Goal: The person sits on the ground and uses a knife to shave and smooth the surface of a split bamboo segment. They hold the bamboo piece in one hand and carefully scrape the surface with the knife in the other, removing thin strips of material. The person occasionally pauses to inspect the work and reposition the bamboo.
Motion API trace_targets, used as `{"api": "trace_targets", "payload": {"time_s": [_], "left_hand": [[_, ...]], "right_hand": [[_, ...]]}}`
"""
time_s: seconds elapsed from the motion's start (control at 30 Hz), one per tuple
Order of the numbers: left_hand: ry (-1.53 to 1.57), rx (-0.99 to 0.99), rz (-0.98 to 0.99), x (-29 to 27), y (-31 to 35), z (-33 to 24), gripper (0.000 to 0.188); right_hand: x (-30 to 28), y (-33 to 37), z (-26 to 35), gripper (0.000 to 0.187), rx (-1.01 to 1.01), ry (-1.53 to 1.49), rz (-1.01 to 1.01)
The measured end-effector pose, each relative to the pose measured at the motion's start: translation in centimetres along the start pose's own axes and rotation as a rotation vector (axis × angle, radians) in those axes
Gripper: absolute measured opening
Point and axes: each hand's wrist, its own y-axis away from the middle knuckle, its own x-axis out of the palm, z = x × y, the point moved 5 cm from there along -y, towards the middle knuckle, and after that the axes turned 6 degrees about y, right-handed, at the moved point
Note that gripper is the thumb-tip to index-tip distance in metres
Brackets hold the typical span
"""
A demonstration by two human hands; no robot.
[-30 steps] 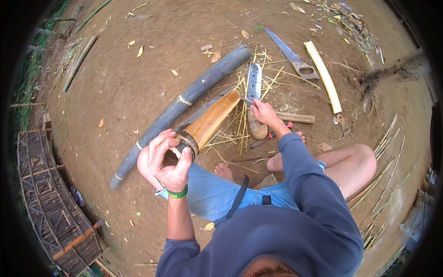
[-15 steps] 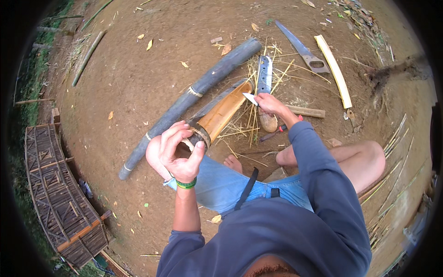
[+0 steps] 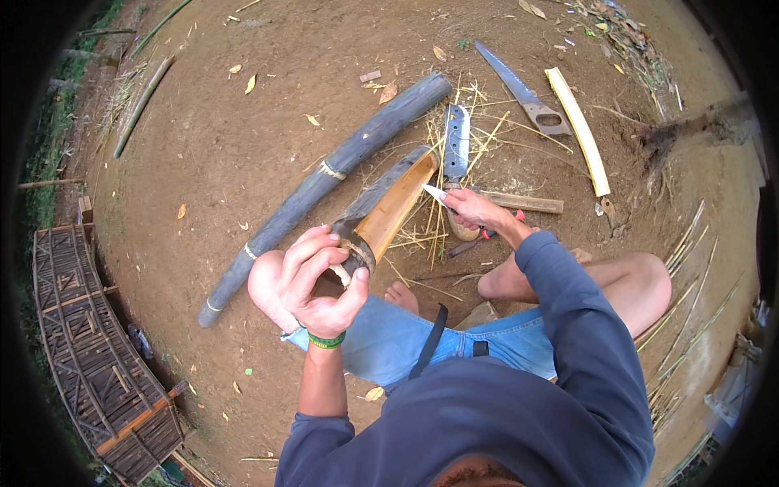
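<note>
My left hand (image 3: 318,280) grips the near end of a cut bamboo piece (image 3: 391,209), fingers and thumb wrapped about its dark rim. The piece is opened lengthwise, its tan inside facing up, and slants away to the right. In my right hand (image 3: 477,209) is a knife (image 3: 434,193) with a short pale blade; its handle is mostly covered by my fingers. The blade tip points left, by the right edge of the bamboo's opening; whether it touches cannot be told. Just beyond that hand lies a machete (image 3: 456,142) with a dark, holed blade, its wooden handle partly hidden.
A long dark bamboo pole (image 3: 312,191) lies left of the cut piece. To the far right are a handsaw (image 3: 535,105) and a pale split bamboo strip (image 3: 580,130). Thin shavings (image 3: 487,146) litter the ground. A slatted bamboo structure (image 3: 101,349) stands at the left.
My right hand and the knife have shifted slightly left and down along the bamboo. The view has moved a little; my left hand keeps its hold.
</note>
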Motion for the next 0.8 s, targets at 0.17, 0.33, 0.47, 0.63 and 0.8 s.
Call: {"api": "trace_targets", "payload": {"time_s": [0.17,0.33,0.47,0.63,0.8], "left_hand": [[0.011,-0.016,0.031,-0.2,-0.3,0.6,0.033],[0.02,0.0,0.02,-0.7,0.1,1.1,0.033],[0.015,-0.016,0.026,-1.1,0.3,1.5,0.035],[0.036,-0.013,0.045,-0.7,-0.5,1.7,0.034],[-0.005,-0.106,-0.06,-3.0,0.6,3.5,0.034]], "right_hand": [[-0.4,-1.1,-1.2,0.033,0.004,-0.095,-0.07],[-1.1,-3.8,-2.2,0.033,0.115,-0.157,-0.127],[-0.4,-2.6,-2.1,0.035,0.094,-0.131,-0.039],[5.4,-3.5,0.0,0.034,0.073,-0.038,0.204],[-1.3,-5.5,-6.5,0.036,0.136,-0.118,-0.221]]}}
